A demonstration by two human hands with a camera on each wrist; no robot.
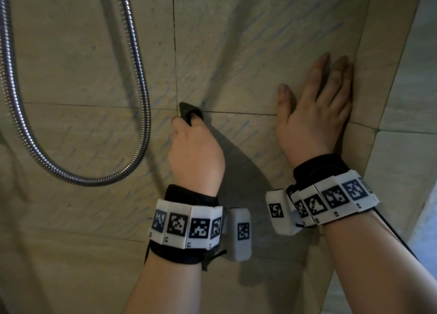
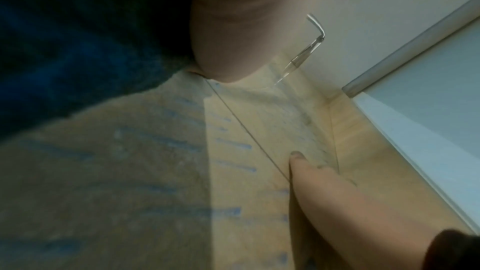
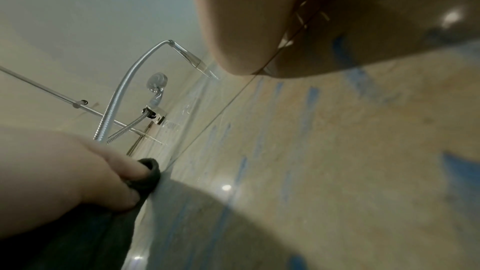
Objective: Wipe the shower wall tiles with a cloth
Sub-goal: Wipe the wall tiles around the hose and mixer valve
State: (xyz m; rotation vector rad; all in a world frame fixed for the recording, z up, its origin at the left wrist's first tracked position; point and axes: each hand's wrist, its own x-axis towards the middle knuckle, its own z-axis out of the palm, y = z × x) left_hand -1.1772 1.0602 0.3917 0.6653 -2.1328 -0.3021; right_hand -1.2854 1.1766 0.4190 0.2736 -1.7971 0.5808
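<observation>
Cloth (image 1: 189,112) dark, gripped in left hand (image 1: 195,153), pressed on tile wall (image 1: 236,53); right hand (image 1: 314,115) flat, fingers straight, against wall beside corner.

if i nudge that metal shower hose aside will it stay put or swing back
Probably swings back: the shower hose hangs in a free loop against the tiles, touching nothing else. Its ribbed metal coils suggest it bends easily rather than stiffly. Likely smooth enough to slide off fingers, though that is hard to judge.

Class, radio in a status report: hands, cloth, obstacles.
Left hand grips dark cloth against tiles. Right hand flat on wall. Shower hose hangs left.
</observation>
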